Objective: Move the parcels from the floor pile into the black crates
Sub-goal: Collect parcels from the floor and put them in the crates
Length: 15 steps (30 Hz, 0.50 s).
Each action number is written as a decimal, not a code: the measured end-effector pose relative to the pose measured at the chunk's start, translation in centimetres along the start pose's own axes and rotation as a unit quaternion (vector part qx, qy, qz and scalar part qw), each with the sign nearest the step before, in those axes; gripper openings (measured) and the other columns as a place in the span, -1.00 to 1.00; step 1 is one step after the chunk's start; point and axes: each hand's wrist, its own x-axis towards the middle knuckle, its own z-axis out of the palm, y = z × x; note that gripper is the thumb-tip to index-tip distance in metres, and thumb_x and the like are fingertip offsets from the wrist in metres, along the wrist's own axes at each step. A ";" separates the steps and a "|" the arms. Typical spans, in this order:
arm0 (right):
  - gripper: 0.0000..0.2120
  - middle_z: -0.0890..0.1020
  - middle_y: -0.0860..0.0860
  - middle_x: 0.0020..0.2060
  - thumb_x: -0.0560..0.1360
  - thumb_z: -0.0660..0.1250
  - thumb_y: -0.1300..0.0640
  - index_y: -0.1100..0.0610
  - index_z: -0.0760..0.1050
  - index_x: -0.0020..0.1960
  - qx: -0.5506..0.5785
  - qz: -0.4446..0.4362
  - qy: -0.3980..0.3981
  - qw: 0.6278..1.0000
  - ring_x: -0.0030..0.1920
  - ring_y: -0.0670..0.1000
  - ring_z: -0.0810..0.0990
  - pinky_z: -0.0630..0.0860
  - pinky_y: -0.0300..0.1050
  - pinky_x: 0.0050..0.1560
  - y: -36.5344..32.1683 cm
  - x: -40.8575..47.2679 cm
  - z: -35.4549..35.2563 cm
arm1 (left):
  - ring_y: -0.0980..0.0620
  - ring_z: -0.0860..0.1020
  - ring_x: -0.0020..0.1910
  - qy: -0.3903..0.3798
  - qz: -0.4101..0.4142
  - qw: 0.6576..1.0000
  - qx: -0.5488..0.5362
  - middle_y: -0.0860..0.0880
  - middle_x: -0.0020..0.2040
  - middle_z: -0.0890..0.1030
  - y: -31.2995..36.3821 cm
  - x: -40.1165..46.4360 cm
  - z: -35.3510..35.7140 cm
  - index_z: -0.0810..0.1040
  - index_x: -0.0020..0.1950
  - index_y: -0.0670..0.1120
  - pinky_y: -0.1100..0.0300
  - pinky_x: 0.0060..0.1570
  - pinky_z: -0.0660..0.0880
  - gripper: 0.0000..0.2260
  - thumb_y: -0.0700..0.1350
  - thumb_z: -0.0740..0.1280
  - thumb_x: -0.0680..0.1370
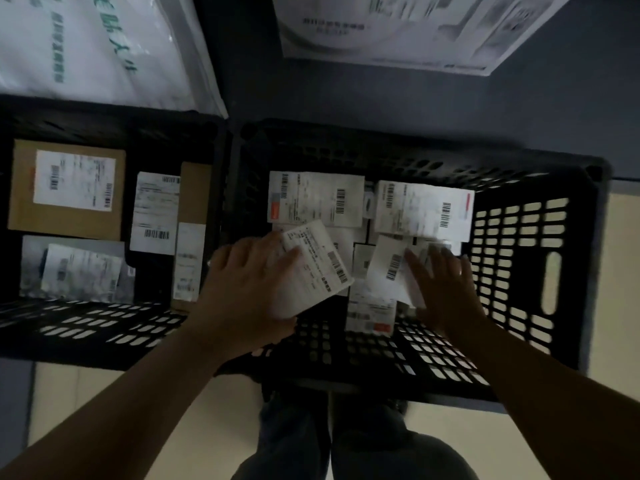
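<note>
Looking straight down, we see our two bare arms reaching into the right crate (519, 258), one of two black crates standing side by side on a pale floor (623, 271). Our left hand (242, 292) grips a white parcel (311, 268) with a printed label, thumb underneath and fingers lying over its near edge, holding it tilted above the crate's bottom. Our right hand (446, 292) lies with fingers spread and almost straight on a second white parcel (388, 268); whether it pinches that parcel or only presses it, we cannot tell through the blur. Several more labelled parcels already lie flat at the far side of this crate. The left crate (104, 327) holds a brown box (65, 188), a grey bag (72, 271) and two upright packets. To do this step well, we judge that each parcel should be laid flat, label up, in the bare near part of the crate, not stacked loosely on the far ones, and let go only once it rests. The room is dim. Beyond the crates a dark grey surface (450, 105) carries two large white bags (86, 46) with print, possibly part of the pile. Our dark trouser legs (332, 445) show near the bottom edge.
</note>
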 end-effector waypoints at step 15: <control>-0.04 0.36 0.31 0.39 0.22 0.60 0.07 0.13 0.18 0.48 0.050 -0.029 0.101 0.993 0.38 0.32 0.37 0.19 0.28 0.35 -1.3 2.2 2.2 | -0.28 0.39 0.31 -0.025 0.094 0.994 0.042 -0.23 0.43 0.32 0.2 3.5 2.1 0.31 0.43 -0.03 -0.25 0.26 0.29 -0.08 0.29 0.51 0.17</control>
